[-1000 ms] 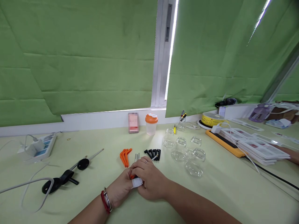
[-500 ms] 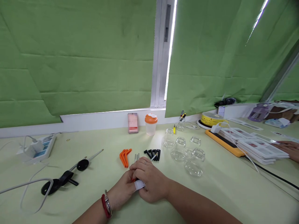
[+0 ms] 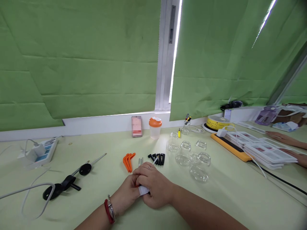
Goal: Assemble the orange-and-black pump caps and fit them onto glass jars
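Observation:
My left hand [image 3: 129, 188] and my right hand [image 3: 155, 185] are closed together low in the middle of the table, around a small item. Only its white tag [image 3: 143, 190] and bits of orange and black show between the fingers. From above my right fingers a thin pale rod [image 3: 155, 160] points toward several black bent pieces [image 3: 158, 158]; its lower end is hidden. Left of these lie several orange bent pieces [image 3: 128, 162]. Thin metal pins [image 3: 140, 162] stick up just behind my knuckles, partly hidden.
Several upturned glass jars [image 3: 183, 153] stand to the right. Black parts with metal rods [image 3: 68, 182] and a power strip [image 3: 49, 151] lie left. An orange-lidded cup [image 3: 155, 128] stands behind. Another person's hands [image 3: 284, 139] are near stacked white cards [image 3: 266, 151] at far right.
My hands stay together in nearly the same spot. The thin rod's angle has shifted slightly and now looks steeper. Another person's second hand has come into view at far right.

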### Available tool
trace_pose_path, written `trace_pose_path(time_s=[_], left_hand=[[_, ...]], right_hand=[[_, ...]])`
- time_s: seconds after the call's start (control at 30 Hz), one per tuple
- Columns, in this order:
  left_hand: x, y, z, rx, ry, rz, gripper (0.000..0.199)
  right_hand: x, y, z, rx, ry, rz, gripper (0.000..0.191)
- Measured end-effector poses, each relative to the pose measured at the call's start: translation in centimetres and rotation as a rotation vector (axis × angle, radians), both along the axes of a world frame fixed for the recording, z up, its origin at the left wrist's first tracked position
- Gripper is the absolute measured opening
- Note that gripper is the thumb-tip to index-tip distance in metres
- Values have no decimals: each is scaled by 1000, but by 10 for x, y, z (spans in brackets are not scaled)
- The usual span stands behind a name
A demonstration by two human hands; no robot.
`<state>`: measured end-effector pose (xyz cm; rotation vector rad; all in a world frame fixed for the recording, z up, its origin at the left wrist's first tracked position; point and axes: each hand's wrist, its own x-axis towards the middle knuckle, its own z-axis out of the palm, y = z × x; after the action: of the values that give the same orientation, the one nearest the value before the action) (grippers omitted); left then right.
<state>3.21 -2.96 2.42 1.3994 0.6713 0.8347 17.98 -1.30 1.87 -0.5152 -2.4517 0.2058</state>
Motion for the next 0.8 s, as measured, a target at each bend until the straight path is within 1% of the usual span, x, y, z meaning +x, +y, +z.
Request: trace_pose_path(time_s=[0.1,0.17,0.27,0.37,0.43,0.5,0.57,0.6,0.63,0.7,0.8], left_hand=[[0,1,0,-22,-47,6,28],[0,1,0,-37,-61,16,31],[-1,1,-1,-63,-54,44,27],[-4,3,-5,-114,20,157,18],[-6,5,-8,-149,74,229,18],[-8,6,-10,-158,110,261,17],[-10,7,-12,-144,121,271,14],[-11,7,-14,-134,119,271,13],[-11,8,-15,-129,109,269,12],[-12,9,-17,-140,69,266,12],[-13,11,-18,-182,2,275,15]], right_hand=[[-1,-1,-1,13,-25,2,36],[-1,-1,0,26,-34,-2,36],[2,-2,3,50,-16,7,38],[11,0,9,81,118,-44,38],[20,8,9,85,270,-153,35],[31,21,5,43,355,-344,29],[42,37,-3,-87,337,-658,21],[46,46,-8,-199,254,-827,21],[50,53,-13,-312,143,-963,21],[56,66,-23,-382,63,-1033,17],[60,74,-31,-418,1,-1085,14]])
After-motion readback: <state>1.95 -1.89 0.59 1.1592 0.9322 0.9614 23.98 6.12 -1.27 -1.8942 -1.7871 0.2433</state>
